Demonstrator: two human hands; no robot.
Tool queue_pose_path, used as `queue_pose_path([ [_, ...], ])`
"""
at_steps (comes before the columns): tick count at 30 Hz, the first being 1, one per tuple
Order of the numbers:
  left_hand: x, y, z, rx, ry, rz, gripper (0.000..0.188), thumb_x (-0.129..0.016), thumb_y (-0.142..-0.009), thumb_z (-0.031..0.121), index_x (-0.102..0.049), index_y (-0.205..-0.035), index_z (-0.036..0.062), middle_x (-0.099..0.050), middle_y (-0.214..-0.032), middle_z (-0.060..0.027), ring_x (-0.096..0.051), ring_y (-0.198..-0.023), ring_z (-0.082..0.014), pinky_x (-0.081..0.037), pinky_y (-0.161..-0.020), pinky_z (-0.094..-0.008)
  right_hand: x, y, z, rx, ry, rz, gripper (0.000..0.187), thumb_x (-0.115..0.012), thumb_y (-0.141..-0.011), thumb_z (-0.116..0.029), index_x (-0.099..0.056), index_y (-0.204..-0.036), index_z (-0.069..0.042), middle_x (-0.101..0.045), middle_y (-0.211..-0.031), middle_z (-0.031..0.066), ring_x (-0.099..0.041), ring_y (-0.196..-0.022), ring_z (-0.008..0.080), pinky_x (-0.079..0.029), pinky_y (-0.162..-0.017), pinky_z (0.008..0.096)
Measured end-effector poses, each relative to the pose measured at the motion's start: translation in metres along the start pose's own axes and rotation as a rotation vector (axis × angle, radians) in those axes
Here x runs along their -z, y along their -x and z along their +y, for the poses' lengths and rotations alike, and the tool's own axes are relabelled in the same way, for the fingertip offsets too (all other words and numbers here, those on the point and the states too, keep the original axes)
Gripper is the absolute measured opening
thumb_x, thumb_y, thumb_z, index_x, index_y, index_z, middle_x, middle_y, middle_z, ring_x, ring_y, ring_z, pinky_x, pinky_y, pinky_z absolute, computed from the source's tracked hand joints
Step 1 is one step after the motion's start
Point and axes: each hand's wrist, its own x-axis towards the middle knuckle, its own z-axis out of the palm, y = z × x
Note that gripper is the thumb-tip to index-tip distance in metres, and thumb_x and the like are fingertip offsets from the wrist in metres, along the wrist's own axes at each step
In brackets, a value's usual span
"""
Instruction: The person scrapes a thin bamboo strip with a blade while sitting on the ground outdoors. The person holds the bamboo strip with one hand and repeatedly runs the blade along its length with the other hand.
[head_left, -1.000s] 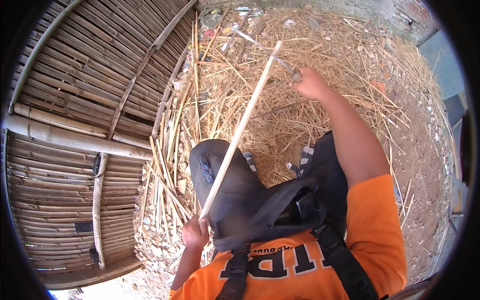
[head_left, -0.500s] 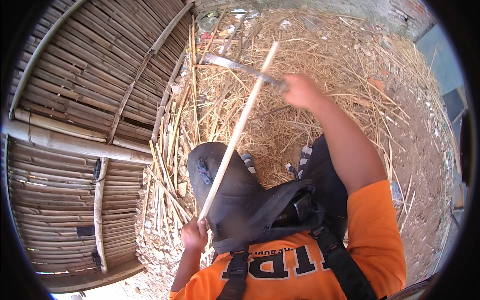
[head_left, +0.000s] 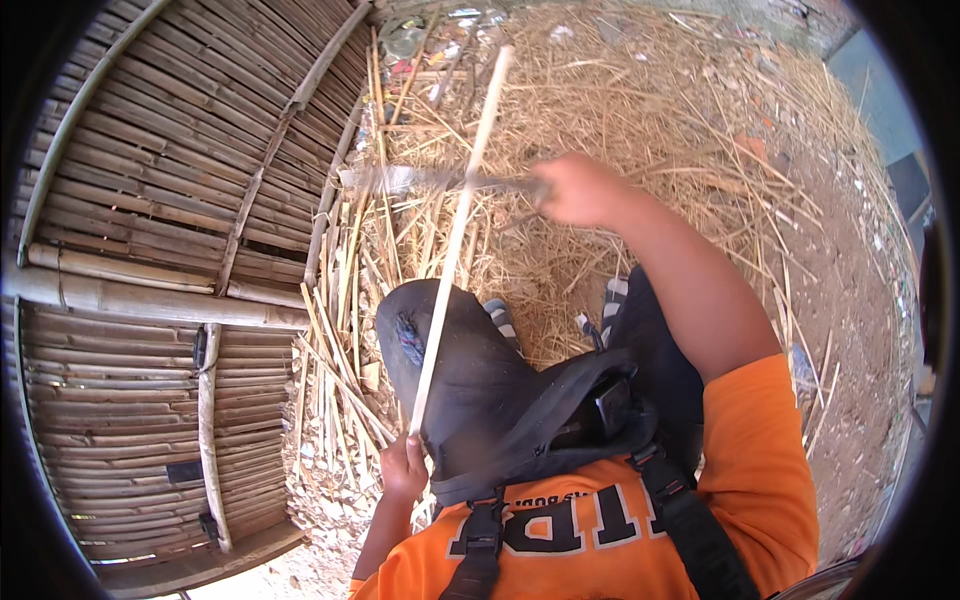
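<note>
My left hand [head_left: 404, 468] is closed around the lower end of a long pale bamboo strip [head_left: 444, 290]. The strip slants up and away past my left knee, its far end standing over the straw. My right hand [head_left: 580, 190] grips the handle of a machete [head_left: 392, 180], whose blade points left and crosses the strip's upper part. Motion blurs the blade, so I cannot tell whether it touches the strip. Most of the handle is hidden in my fist.
A bamboo-slat wall [head_left: 150, 170] stands on the left, with a thick bamboo pole [head_left: 160, 300] across it. Straw and shavings [head_left: 620, 110] cover the ground ahead. Several loose bamboo strips [head_left: 335, 365] lie left of my knee [head_left: 425, 310]. Bare dirt [head_left: 800, 255] shows at the right.
The machete has swung left and slightly down along the strip, with my right hand moving left too. The strip stands more upright, its far end shifted left. My left hand has moved slightly right.
</note>
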Motion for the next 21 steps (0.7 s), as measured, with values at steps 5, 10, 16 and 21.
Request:
queue_pose_path([
  [5, -0.004, 0.006, -0.002, -0.044, -0.032, 0.035, 0.044, -0.040, -0.106, 0.032, -0.059, -0.081, 0.0013, -0.056, -0.062, -0.0222, -0.058, -0.058, -0.0456, -0.042, -0.053, -0.0502, -0.014, -0.001, -0.008, 0.092, 0.271, -0.181, 0.026, -0.068, -0.084, -0.011, -0.068, -0.108, -0.002, -0.072, -0.094, 0.0164, -0.072, -0.083, 0.0238, -0.057, -0.074, 0.0430],
  [10, 0.004, -0.005, 0.011, -0.009, -0.165, 0.033, 0.042, -0.041, -0.105, 0.032, -0.062, -0.084, 0.0018, -0.059, -0.066, -0.0227, -0.060, -0.063, -0.0468, -0.044, -0.056, -0.0523, 0.042, -0.008, 0.032, -0.429, -0.158, 0.115, 0.027, -0.067, -0.088, -0.011, -0.067, -0.114, -0.002, -0.072, -0.101, 0.0169, -0.070, -0.085, 0.0240, -0.058, -0.080, 0.0395],
  [16, -0.008, 0.007, 0.000, 0.018, -0.122, 0.064, 0.045, -0.040, -0.105, 0.034, -0.058, -0.079, 0.0020, -0.057, -0.065, -0.0233, -0.059, -0.061, -0.0462, -0.044, -0.056, -0.0527, 0.007, 0.018, -0.043, 0.090, 0.290, -0.225, 0.025, -0.066, -0.080, -0.007, -0.072, -0.104, -0.013, -0.072, -0.090, 0.0114, -0.070, -0.086, 0.0270, -0.056, -0.079, 0.0442],
  [21, -0.008, -0.009, 0.006, -0.043, -0.190, 0.062, 0.046, -0.038, -0.106, 0.036, -0.062, -0.084, 0.0039, -0.059, -0.067, -0.0223, -0.060, -0.061, -0.0454, -0.046, -0.056, -0.0528, 0.033, 0.001, 0.044, -0.253, 0.005, 0.206, 0.016, -0.066, -0.087, -0.012, -0.070, -0.101, -0.006, -0.072, -0.088, 0.0110, -0.070, -0.079, 0.0268, -0.056, -0.073, 0.0432],
])
